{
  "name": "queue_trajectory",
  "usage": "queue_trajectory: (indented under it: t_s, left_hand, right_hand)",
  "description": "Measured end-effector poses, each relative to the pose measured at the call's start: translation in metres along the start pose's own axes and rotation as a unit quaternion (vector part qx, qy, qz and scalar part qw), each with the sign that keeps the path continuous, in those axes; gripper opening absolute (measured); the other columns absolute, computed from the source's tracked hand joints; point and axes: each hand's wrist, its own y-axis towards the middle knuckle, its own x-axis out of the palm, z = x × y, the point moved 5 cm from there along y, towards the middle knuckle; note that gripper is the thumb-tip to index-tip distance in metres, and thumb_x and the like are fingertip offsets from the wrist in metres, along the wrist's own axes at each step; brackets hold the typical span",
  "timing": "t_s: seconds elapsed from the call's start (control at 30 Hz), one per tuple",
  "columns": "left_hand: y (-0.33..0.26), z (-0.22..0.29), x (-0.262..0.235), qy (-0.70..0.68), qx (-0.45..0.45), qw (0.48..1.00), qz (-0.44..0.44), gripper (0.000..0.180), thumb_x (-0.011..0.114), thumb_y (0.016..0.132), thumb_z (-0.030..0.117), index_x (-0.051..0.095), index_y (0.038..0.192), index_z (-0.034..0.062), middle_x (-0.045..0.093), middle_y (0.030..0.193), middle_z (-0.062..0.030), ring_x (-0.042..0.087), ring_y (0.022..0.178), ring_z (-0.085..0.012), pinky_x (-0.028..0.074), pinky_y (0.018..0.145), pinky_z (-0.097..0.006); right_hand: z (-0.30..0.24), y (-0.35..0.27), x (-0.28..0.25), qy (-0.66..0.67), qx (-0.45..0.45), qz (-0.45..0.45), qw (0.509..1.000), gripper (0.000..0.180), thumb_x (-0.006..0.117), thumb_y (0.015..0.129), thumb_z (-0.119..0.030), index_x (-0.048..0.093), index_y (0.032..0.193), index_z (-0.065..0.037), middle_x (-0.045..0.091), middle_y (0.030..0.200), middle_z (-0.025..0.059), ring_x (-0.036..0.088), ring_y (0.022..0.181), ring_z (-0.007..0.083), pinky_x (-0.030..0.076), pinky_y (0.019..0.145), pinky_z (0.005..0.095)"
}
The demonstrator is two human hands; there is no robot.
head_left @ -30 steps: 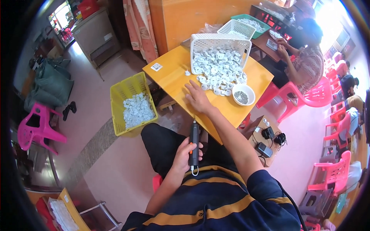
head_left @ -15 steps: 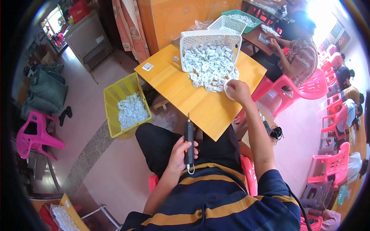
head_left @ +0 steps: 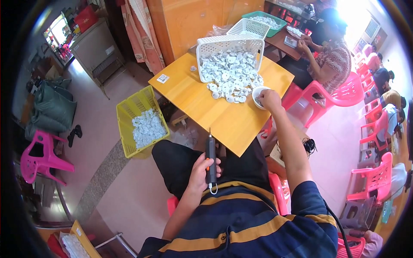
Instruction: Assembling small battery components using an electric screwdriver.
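My left hand (head_left: pixel 201 172) is wrapped round a black electric screwdriver (head_left: pixel 211 159), held upright over my lap, its bit pointing at the table's near edge. At the table's right side, the bent fingers of my right hand (head_left: pixel 270 101) reach over the rim of a small white bowl (head_left: pixel 257 93). Its contents are too small to make out, and my fingertips are hidden, so what they grip does not show. Left of the bowl, a heap of small white round plastic parts (head_left: pixel 234 81) spills from a white basket (head_left: pixel 199 58) tipped on its side.
A yellow crate (head_left: pixel 121 124) with similar white parts stands on the floor left of the wooden table (head_left: pixel 193 103). Beyond the table's right edge, another person (head_left: pixel 329 64) sits on a pink chair (head_left: pixel 344 96). A green basket (head_left: pixel 275 31) stands behind.
My right hand and the white bowl have shifted slightly right, away from the heap, and more of the bowl shows. My left hand keeps its hold on the screwdriver. The whole view has shifted a little.
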Motion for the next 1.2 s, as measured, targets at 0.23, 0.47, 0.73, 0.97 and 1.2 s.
queue_trajectory:
  t_s: [0.23,0.47,0.73,0.97,1.2]
  left_hand:
    - [-0.002,-0.002,0.001,0.002,-0.002,1.0,0.002,0.033,0.055,0.096,0.014,0.051,0.128,0.0042,0.066,0.1,-0.0106,0.067,0.073,-0.0183,0.058,0.063,-0.033]
    - [0.0,-0.001,0.001,0.004,-0.001,1.0,-0.001,0.032,0.055,0.096,0.014,0.051,0.127,0.0043,0.066,0.099,-0.0104,0.067,0.073,-0.0183,0.058,0.063,-0.033]
    - [-0.003,-0.001,0.004,-0.002,-0.001,1.0,-0.007,0.036,0.054,0.097,0.014,0.049,0.131,0.0046,0.066,0.101,-0.0095,0.067,0.074,-0.0171,0.058,0.063,-0.032]
    - [-0.006,0.003,0.019,0.027,0.034,0.996,-0.076,0.041,0.055,0.097,0.014,0.045,0.136,0.0051,0.064,0.103,-0.0084,0.066,0.074,-0.0153,0.057,0.063,-0.029]
    - [-0.01,0.001,0.025,0.057,0.009,0.996,-0.074,0.044,0.055,0.097,0.015,0.043,0.139,0.0073,0.064,0.102,-0.0064,0.065,0.073,-0.0128,0.056,0.063,-0.027]
  right_hand:
    - [-0.005,0.002,-0.002,-0.052,0.015,-0.02,0.998,0.015,0.07,0.082,-0.022,0.078,0.09,-0.012,0.074,0.094,0.0149,0.071,0.087,0.0327,0.057,0.08,0.0433]
    - [0.001,0.014,0.008,-0.128,-0.002,-0.065,0.99,0.025,0.062,0.091,-0.026,0.076,0.097,-0.006,0.074,0.096,0.0183,0.072,0.092,0.0352,0.058,0.081,0.0464]
    - [-0.037,-0.011,-0.037,0.214,-0.026,0.079,0.973,0.016,0.064,0.094,-0.017,0.069,0.096,-0.001,0.073,0.089,0.013,0.07,0.077,0.0238,0.055,0.069,0.0369]
    - [-0.118,-0.087,0.027,0.664,0.039,-0.069,0.743,0.013,0.063,0.099,-0.012,0.062,0.112,-0.007,0.067,0.089,0.002,0.063,0.072,0.0102,0.051,0.064,0.0246]
    - [-0.148,-0.127,0.061,0.773,0.102,-0.169,0.603,0.014,0.062,0.099,-0.01,0.061,0.112,-0.006,0.068,0.094,0.0049,0.065,0.078,0.0128,0.052,0.069,0.0246]
